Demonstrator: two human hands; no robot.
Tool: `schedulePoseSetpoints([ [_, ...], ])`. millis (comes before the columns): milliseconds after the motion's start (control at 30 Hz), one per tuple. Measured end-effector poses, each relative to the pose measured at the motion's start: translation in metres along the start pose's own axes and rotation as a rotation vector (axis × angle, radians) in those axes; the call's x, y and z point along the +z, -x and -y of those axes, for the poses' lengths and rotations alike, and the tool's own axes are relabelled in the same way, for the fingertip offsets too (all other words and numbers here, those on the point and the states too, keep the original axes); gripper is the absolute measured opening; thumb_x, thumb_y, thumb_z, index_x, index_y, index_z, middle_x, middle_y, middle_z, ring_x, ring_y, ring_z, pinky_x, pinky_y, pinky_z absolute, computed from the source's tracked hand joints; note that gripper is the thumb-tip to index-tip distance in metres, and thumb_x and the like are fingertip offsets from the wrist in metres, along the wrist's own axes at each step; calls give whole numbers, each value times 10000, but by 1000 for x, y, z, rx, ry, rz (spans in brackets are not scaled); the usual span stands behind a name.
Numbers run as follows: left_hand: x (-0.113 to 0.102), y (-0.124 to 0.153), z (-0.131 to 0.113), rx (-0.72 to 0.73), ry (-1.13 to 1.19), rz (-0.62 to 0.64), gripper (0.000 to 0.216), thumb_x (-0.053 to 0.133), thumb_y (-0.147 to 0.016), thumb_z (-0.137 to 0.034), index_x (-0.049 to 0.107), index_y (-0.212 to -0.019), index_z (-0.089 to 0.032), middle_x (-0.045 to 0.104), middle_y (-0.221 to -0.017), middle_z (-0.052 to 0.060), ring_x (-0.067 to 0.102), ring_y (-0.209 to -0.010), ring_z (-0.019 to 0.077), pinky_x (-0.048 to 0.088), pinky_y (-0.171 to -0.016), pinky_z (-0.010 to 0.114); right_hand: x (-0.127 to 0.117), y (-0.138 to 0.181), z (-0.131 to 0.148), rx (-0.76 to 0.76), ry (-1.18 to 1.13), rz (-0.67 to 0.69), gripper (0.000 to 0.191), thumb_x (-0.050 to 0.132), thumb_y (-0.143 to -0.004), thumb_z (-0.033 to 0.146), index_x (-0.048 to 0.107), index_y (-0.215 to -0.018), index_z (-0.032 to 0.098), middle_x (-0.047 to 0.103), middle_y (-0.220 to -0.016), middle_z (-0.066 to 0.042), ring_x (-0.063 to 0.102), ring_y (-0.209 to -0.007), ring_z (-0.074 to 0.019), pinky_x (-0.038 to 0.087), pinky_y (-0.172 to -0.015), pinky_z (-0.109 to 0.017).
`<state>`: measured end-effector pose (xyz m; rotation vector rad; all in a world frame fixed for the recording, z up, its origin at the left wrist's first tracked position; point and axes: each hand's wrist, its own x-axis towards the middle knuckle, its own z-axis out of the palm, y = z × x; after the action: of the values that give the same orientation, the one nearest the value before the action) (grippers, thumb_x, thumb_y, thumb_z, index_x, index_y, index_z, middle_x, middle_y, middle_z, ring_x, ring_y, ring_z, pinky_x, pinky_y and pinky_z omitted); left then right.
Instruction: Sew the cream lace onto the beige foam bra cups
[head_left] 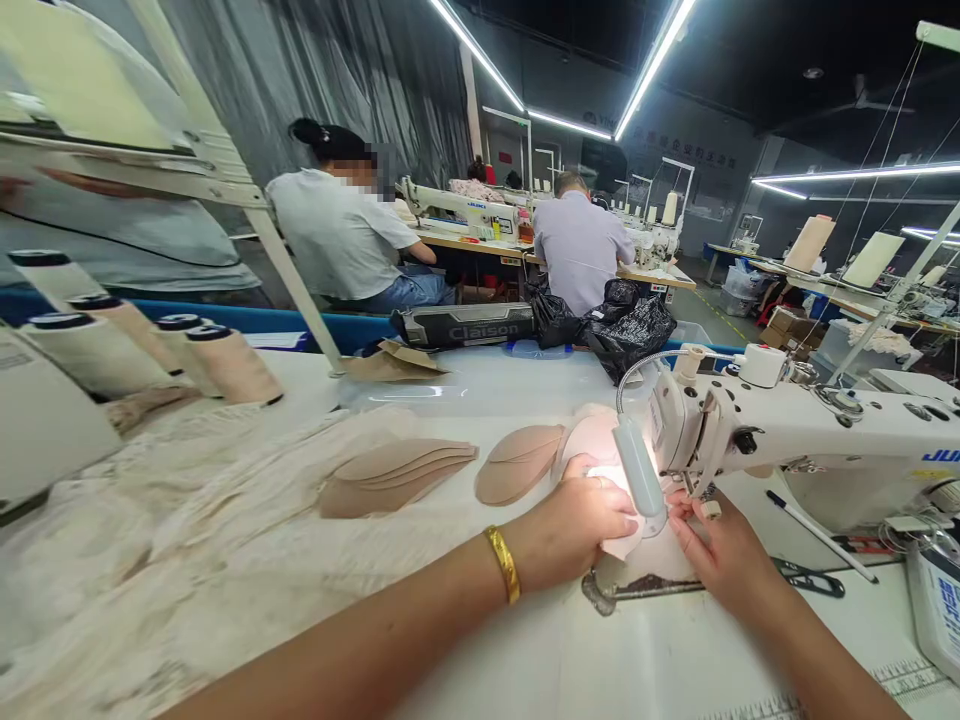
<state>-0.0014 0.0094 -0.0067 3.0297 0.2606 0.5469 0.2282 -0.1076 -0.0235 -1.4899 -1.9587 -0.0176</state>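
My left hand (574, 520), with a gold bangle at the wrist, presses down on a pale pink fabric piece (596, 440) at the needle of a white sewing machine (795, 425). My right hand (720, 555) lies flat on the same piece just right of the needle, fingers on the cloth. A small lamp (637, 470) on a bendy neck lights the spot brightly. Two piles of beige foam cups (397, 470) (517, 465) lie on the table to the left of my hands.
Cream lace fabric (187, 540) covers the left of the table. Thread cones (225, 365) stand at the far left. A pen (821, 535) and scissors (806, 578) lie right of the machine. Black bags (626, 330) sit behind. Two people sit with their backs turned at other machines.
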Motion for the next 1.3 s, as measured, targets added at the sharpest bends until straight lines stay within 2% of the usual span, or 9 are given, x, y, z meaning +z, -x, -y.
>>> schedulePoseSetpoints([
  [167,-5,1,-3,-12,62,42,384,610,-675,81,674,-903,-221,767,-1090,-24,667,-1009,231,317,-960,433,3,3,-5,-11,4,-15,164,445,-1053,254,605,-1043,221,713,-1080,-110,701,-1001,-273,594,-839,-424],
  [400,-12,2,-6,-26,48,82,411,613,-650,101,674,-902,-219,760,-1162,-38,675,-1032,238,321,-927,417,0,5,-8,-54,29,4,153,447,-1049,242,598,-1070,244,710,-1077,-90,697,-980,-265,591,-784,-389],
  [567,-8,1,-6,-47,26,76,372,655,-706,50,674,-942,-236,753,-1179,-36,675,-1050,255,325,-945,439,-2,5,-7,-51,15,5,151,453,-1048,246,585,-1121,248,695,-953,-47,685,-864,-233,567,-745,-357],
  [700,-6,2,-9,-58,-8,62,324,693,-749,-19,676,-990,-235,746,-1195,-10,672,-1042,260,325,-983,465,0,7,-7,-46,38,33,162,440,-1054,271,576,-1139,244,699,-941,-49,684,-847,-238,548,-715,-349],
  [833,-7,2,-12,-48,-63,37,226,697,-805,-87,680,-980,-228,749,-1091,22,663,-977,254,345,-973,458,-1,9,-6,-39,15,86,192,438,-1066,284,549,-1219,255,693,-934,-38,677,-829,-229,522,-703,-342],
  [967,-8,1,-17,-25,-133,24,104,682,-831,-110,634,-824,-202,710,-903,3,634,-837,221,363,-912,431,-5,9,0,-77,-22,190,188,438,-1069,253,547,-1220,283,679,-941,-24,645,-794,-220,478,-682,-338],
  [1100,-5,1,-24,22,-151,2,200,660,-892,-152,580,-714,-192,655,-778,-12,565,-724,191,371,-844,414,-10,7,7,-177,-77,321,200,422,-1072,200,592,-1136,284,640,-929,-25,610,-844,-219,461,-737,-351],
  [1167,-5,2,-29,50,-147,-17,229,645,-891,-116,570,-689,-194,623,-725,-21,519,-674,178,369,-858,434,-10,6,9,-179,-83,376,200,436,-1067,186,611,-1098,277,617,-938,-30,598,-867,-217,460,-755,-351],
  [1300,-4,5,-36,104,-145,-50,227,651,-839,-52,567,-680,-192,591,-697,-27,466,-627,165,378,-881,464,-8,7,7,-157,-82,398,202,455,-1058,167,625,-1092,272,604,-957,-35,591,-883,-216,458,-767,-353],
])
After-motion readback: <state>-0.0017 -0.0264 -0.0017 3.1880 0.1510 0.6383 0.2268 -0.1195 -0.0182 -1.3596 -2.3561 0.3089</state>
